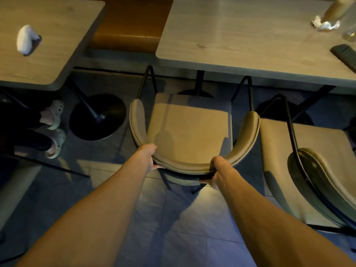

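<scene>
the left grip (151, 157) is clenched round the curved backrest (185, 167) of the tan chair (189, 126), its thumb showing under the pad. the right grip (217, 170) grasps the same backrest further along, thumb tucked beneath the dark frame. the chair stands on the tiled floor (173, 218), facing the right-hand bench (240, 47). its seat is almost wholly in the open, with only the front edge near the bench's rim. judged from that, the chair is in hand but not tucked in. the slide toward the bench looks to be what is left, though one moment cannot tell whether it is meant to go in or out. a second chair (312, 151) stands just beside it, to the right. most of each grip's fingers are hidden behind the backrest, and the chair's rear legs barely show. the cup (336, 10) and the dark flat thing (344, 54) on the bench are cut off at the frame edge.
</scene>
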The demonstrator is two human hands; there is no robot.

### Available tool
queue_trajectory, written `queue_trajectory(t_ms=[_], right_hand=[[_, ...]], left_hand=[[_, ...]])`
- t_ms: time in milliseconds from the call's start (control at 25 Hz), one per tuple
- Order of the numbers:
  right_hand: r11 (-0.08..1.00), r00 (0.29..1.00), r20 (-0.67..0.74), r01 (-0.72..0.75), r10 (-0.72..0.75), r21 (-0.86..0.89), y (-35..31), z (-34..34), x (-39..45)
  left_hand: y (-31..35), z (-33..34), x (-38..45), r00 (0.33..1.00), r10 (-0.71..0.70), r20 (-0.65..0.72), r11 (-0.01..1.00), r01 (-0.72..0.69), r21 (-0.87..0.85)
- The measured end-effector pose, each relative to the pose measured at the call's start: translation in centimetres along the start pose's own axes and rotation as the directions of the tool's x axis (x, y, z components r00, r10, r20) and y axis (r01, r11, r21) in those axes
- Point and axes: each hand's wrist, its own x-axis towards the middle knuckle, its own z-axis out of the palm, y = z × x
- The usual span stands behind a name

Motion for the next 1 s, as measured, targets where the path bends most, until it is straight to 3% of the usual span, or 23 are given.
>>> queue_trajectory(t_ms=[480,720,1000], right_hand=[[0.999,1.0,0.028,0.009,-0.008,-0.053,-0.7,0.3,2.9],[0.999,0.999,0.033,0.008,-0.006,-0.051,-1.0,0.3,2.6],[0.985,0.984,0.156,-0.063,0.089,-0.159,-1.0,-3.4,-0.8]], left_hand=[[0.5,1.2,1.9,0.999,0.026,-0.032,0.997,-0.024,0.075],[0.6,1.3,1.8,0.999,0.03,-0.027,0.999,-0.03,0.009],[-0.6,0.4,0.0,0.997,0.07,0.029,0.992,-0.066,-0.111]])
